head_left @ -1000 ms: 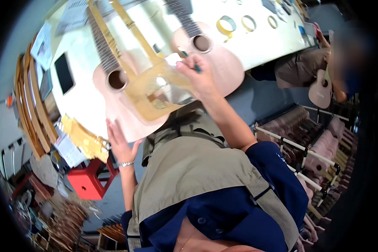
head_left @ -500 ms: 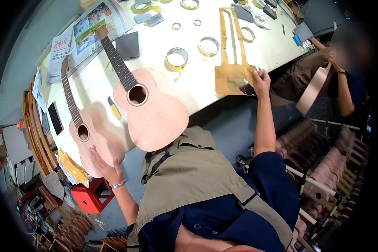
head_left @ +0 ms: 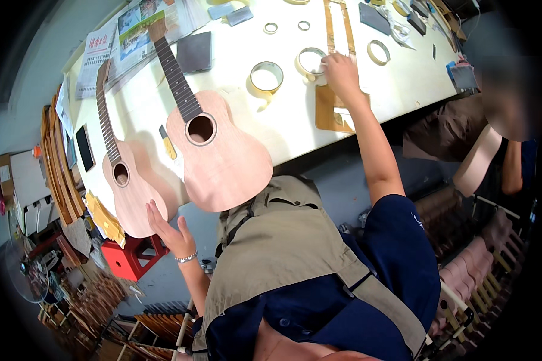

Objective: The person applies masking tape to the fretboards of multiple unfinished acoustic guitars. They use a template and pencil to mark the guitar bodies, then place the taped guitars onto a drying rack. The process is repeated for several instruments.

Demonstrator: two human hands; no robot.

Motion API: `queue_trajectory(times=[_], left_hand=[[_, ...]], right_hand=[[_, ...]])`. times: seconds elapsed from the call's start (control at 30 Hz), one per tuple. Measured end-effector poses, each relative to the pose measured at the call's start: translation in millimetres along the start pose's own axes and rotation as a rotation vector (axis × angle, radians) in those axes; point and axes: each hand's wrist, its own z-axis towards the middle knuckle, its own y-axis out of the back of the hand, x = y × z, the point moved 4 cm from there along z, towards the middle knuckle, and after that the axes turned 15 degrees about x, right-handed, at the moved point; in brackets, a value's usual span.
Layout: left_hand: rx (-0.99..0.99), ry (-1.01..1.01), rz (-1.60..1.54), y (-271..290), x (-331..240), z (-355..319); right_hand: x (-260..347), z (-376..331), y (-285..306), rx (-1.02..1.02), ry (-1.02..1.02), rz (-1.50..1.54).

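An unfinished ukulele [head_left: 226,162] of pale pinkish wood lies on the white table, its body overhanging the front edge near my apron. To its left is a smaller unfinished ukulele [head_left: 135,201]. My left hand [head_left: 171,234] is open beside that one's lower body, fingers spread; whether it touches the wood is unclear. My right hand [head_left: 343,78] is stretched over a flat tan slotted template [head_left: 325,111], its bent fingers at the right rim of a tape roll [head_left: 304,70]. The fingertips are hidden, so what they hold cannot be made out.
More tape rolls [head_left: 266,77], a dark flat pad [head_left: 194,52], newspapers [head_left: 141,36], a yellow-handled knife [head_left: 168,144] and a phone [head_left: 85,148] lie on the table. A red stool [head_left: 123,260] stands lower left. At right, a person holds a wooden instrument body [head_left: 479,161].
My right hand has left the template's near right corner and moved farther up to the tape roll. My left hand has shifted slightly right of the smaller ukulele's body. The view has shifted a little.
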Motion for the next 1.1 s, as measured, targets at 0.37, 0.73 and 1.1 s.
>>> queue_trajectory(times=[0.37, 0.73, 1.1], left_hand=[[-0.058, -0.009, -0.249, 3, -17, 20], [0.092, 0.003, -1.208, -47, -105, 88], [0.192, 0.139, -0.842, -50, -57, 41]], right_hand=[[101, -26, 32, 0.171, 0.005, 1.688], [234, -120, 52, -0.074, 0.147, 1.958], [208, -141, 29, 0.314, 0.282, 1.931]])
